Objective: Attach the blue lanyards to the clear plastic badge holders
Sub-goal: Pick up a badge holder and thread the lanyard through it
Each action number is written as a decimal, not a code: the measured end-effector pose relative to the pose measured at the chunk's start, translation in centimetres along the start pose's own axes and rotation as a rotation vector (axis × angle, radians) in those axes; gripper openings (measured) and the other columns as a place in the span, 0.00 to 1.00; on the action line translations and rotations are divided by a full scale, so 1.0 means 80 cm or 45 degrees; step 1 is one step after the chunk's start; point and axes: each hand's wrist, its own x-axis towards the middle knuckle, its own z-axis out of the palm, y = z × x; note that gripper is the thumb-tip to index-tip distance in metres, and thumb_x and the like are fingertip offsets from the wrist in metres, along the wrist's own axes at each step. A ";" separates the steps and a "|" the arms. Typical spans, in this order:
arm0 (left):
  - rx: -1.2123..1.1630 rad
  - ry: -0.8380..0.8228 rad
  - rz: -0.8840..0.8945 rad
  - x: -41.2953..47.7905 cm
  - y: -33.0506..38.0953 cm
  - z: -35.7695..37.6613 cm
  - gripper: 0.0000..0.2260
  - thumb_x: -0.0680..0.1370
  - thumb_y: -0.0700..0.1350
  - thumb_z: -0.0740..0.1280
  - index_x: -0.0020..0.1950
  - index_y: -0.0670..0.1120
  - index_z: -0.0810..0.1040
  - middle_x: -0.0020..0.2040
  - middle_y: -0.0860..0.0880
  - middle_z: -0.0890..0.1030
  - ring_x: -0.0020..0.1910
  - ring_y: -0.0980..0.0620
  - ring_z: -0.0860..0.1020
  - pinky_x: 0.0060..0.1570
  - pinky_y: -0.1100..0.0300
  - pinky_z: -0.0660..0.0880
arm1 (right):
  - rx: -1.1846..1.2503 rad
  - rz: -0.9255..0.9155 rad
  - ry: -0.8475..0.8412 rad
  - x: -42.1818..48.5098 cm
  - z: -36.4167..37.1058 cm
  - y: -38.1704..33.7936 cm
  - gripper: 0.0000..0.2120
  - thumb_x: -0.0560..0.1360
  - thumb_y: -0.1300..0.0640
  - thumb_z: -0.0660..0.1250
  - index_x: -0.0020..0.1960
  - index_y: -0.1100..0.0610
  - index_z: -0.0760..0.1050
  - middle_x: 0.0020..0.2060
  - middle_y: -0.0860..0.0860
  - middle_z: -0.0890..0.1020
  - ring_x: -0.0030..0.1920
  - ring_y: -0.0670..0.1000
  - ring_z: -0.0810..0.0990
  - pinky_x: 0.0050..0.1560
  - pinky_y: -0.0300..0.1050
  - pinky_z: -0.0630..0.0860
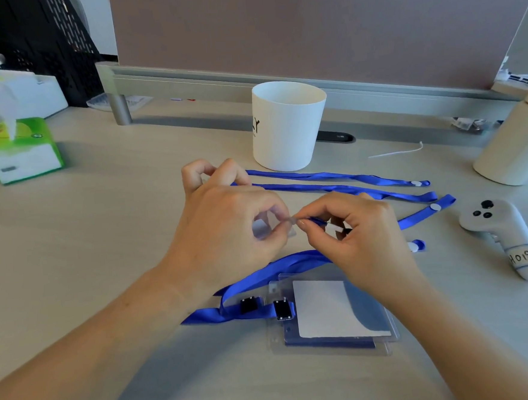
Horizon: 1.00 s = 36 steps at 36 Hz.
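Note:
My left hand (226, 221) pinches a clear plastic badge holder (263, 229) above the desk. Close to its right, my right hand (355, 234) pinches the end of a blue lanyard (426, 213), its tip meeting the holder's top edge between both thumbs. Below my hands lies a stack of clear badge holders (336, 316) with white and blue inserts, and blue lanyards with black clips (264, 307) lie at its top. Two more blue lanyards (342, 181) stretch across the desk behind my hands.
A white cup (285, 126) stands behind the lanyards. A green tissue box (18, 151) sits at the far left, a grey handheld controller (506, 239) at the right and a cream container (515, 148) at the far right. A grey partition (307, 34) closes the desk's back.

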 end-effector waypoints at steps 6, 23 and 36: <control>0.047 -0.007 0.012 0.000 -0.002 -0.001 0.07 0.71 0.57 0.67 0.37 0.57 0.82 0.30 0.62 0.77 0.49 0.55 0.73 0.56 0.52 0.55 | 0.200 0.168 -0.076 -0.001 0.005 0.004 0.05 0.73 0.57 0.71 0.42 0.48 0.82 0.33 0.44 0.82 0.32 0.55 0.76 0.32 0.48 0.74; 0.041 -0.236 0.123 0.004 -0.024 0.012 0.38 0.68 0.74 0.63 0.74 0.57 0.66 0.56 0.58 0.77 0.56 0.53 0.75 0.60 0.54 0.65 | 0.753 0.776 -0.167 0.005 0.006 0.009 0.08 0.77 0.58 0.67 0.44 0.56 0.85 0.28 0.50 0.78 0.32 0.52 0.67 0.35 0.42 0.68; -0.160 -0.454 -0.055 0.002 -0.045 -0.009 0.47 0.62 0.63 0.75 0.76 0.61 0.54 0.63 0.61 0.73 0.60 0.55 0.71 0.61 0.53 0.70 | 0.665 0.763 -0.525 0.029 -0.016 0.005 0.05 0.77 0.60 0.67 0.52 0.58 0.79 0.39 0.53 0.87 0.29 0.49 0.73 0.35 0.37 0.73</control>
